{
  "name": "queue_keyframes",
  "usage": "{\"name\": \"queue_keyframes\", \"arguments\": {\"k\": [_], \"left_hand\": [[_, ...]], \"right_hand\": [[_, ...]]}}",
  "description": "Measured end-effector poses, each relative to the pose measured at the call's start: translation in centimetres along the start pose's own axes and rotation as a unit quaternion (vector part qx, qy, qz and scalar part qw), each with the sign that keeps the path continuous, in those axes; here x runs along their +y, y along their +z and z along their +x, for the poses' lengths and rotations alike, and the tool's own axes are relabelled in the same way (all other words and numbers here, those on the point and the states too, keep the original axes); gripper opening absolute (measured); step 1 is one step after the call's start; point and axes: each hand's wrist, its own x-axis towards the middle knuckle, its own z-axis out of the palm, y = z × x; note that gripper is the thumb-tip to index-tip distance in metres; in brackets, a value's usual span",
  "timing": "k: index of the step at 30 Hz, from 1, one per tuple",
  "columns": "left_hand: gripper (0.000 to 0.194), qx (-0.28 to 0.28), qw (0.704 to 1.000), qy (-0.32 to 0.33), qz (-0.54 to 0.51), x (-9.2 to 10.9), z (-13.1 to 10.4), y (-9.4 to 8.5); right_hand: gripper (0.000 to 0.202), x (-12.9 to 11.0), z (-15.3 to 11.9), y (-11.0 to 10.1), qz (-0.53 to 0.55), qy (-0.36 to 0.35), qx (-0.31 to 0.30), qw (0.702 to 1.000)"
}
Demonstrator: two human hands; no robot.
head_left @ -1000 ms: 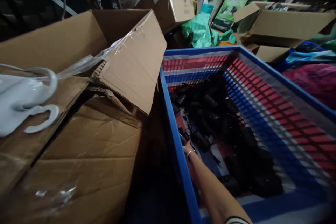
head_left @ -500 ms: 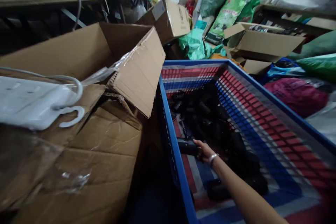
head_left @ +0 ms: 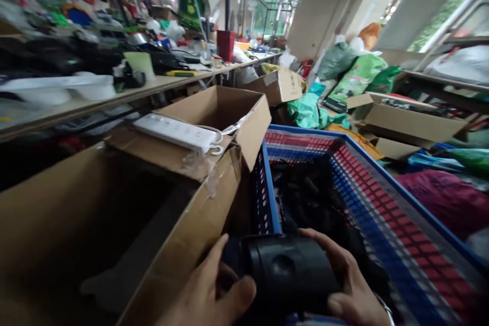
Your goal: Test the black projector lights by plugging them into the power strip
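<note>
Head view shows the left hand (head_left: 214, 290) and right hand (head_left: 353, 285), half-curled, gripping opposite ends of a black cylindrical device (head_left: 286, 270) near the cardboard box (head_left: 187, 244) and blue crate (head_left: 272, 198), its shell probably stiff and slightly slippery, best held by both ends.

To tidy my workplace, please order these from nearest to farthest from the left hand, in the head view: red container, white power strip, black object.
1. Black object: held at its left end by the left hand.
2. White power strip: ahead, on the cardboard.
3. Red container: farther ahead, on the bench.
</note>
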Motion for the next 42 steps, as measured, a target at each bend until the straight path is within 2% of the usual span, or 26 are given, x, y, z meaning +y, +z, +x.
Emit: {"name": "queue_keyframes", "arguments": {"k": [2, 4, 7, 10, 12, 16, 19, 21, 23, 25, 27, 28, 30, 31, 33, 35, 37, 38, 40, 42], "left_hand": [[0.079, -0.06, 0.997, -0.026, -0.042, 0.8, -0.7, -0.4], [0.077, -0.075, 0.994, -0.032, -0.07, 1.1, -1.4, -1.1], [0.073, -0.067, 0.994, 0.004, -0.088, 0.8, -3.0, -2.2], [0.068, -0.061, 0.995, 0.041, -0.065, 0.3, -4.4, -3.0], [0.065, -0.019, 0.998, 0.054, -0.006, 0.1, -4.9, -3.3], [0.062, 0.108, 0.984, 0.051, 0.13, -0.2, -4.9, -3.1], [0.052, 0.184, 0.961, 0.062, 0.198, -0.7, -4.6, -2.0], [0.044, 0.203, 0.95, 0.079, 0.224, -0.9, -4.3, -1.1], [0.041, 0.211, 0.944, 0.084, 0.238, -1.2, -3.9, -0.4], [0.039, 0.201, 0.946, 0.088, 0.239, -1.4, -3.6, -0.3], [0.036, 0.199, 0.95, 0.094, 0.224, -1.4, -3.3, -0.8], [0.034, 0.203, 0.951, 0.101, 0.211, -1.4, -3.1, -1.2], [0.032, 0.219, 0.953, 0.11, 0.176, -1.1, -3.0, -2.0], [0.034, 0.223, 0.957, 0.104, 0.156, -0.8, -3.0, -2.4], [0.04, 0.208, 0.97, 0.071, 0.107, -0.3, -3.0, -2.7], [0.043, 0.188, 0.98, 0.026, 0.055, 0.2, -3.1, -2.6], [0.042, 0.171, 0.985, 0.01, 0.019, 0.6, -3.1, -2.4], [0.042, 0.166, 0.986, 0.013, 0.01, 0.6, -3.1, -2.2], [0.041, 0.159, 0.987, 0.032, 0.002, 0.7, -3.0, -2.2], [0.042, 0.16, 0.985, 0.055, -0.007, 0.7, -3.0, -2.5]], "right_hand": [[0.077, -0.7, 0.4, 2.0, -0.024, -0.006, -0.051, 0.998], [0.072, -1.2, 0.9, 3.5, -0.057, -0.008, -0.062, 0.996], [0.077, -1.5, 1.5, 5.3, -0.099, -0.008, -0.069, 0.993], [0.09, -1.4, 1.5, 6.8, -0.079, 0.034, -0.107, 0.991], [0.087, -1.4, 1.2, 7.6, -0.064, 0.056, -0.115, 0.99], [0.074, -1.7, 0.8, 8.6, -0.108, 0.049, -0.08, 0.99], [0.069, -1.4, 1.0, 9.4, -0.25, -0.015, -0.025, 0.968], [0.067, -0.6, 1.3, 10.3, -0.346, -0.067, 0.019, 0.935], [0.067, 0.4, 1.6, 11.3, -0.398, -0.112, 0.062, 0.908], [0.068, 0.9, 1.9, 12.0, -0.4, -0.131, 0.082, 0.903], [0.079, 0.4, 2.1, 11.4, -0.342, -0.104, 0.026, 0.934], [0.085, -0.2, 2.2, 10.4, -0.29, -0.078, -0.014, 0.954], [0.095, -1.6, 2.3, 7.1, -0.177, -0.027, -0.068, 0.981], [0.095, -2.1, 2.3, 5.0, -0.146, -0.015, -0.061, 0.987], [0.093, -1.9, 2.1, 0.9, -0.177, 0.018, -0.043, 0.983], [0.091, 0.3, 1.9, -2.1, -0.285, 0.077, -0.041, 0.955], [0.09, 4.0, 1.8, -3.0, -0.346, 0.116, -0.017, 0.931], [0.085, 6.0, 1.7, -2.9, -0.345, 0.109, 0.006, 0.932], [0.061, 9.5, 1.8, -1.9, -0.326, 0.047, 0.071, 0.942], [0.031, 11.4, 2.1, -1.2, -0.313, -0.013, 0.124, 0.941]]}}
